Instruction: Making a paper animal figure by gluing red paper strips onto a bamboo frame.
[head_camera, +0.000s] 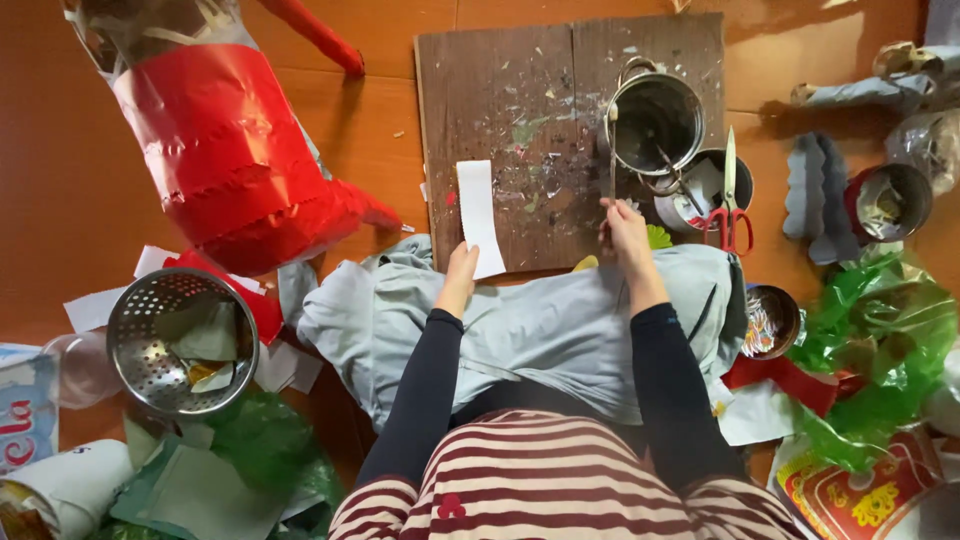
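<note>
Down on the orange floor (60, 180), the left hand (461, 272) pinches the lower end of a white paper strip (477, 215), thumb and fingers pressed on it; the strip lies on a paint-spattered wooden board (520, 90), near its left edge. The right hand (626, 232) is closed round the handle of a thin brush (612, 150), which stands nearly upright with its upper end at the rim of a metal pot (660, 120) on the board's right side. A smaller tin (690, 195) sits just beside that pot, and red-handled scissors (730, 200) lie across it. Grey cloth (540, 320) covers the lap beneath both forearms. To the left rests a metal colander (180, 340) holding paper scraps, with a red paper-covered figure (225, 160) above it. Green cellophane (890, 340) is bunched at the right, near another tin (890, 200).
</note>
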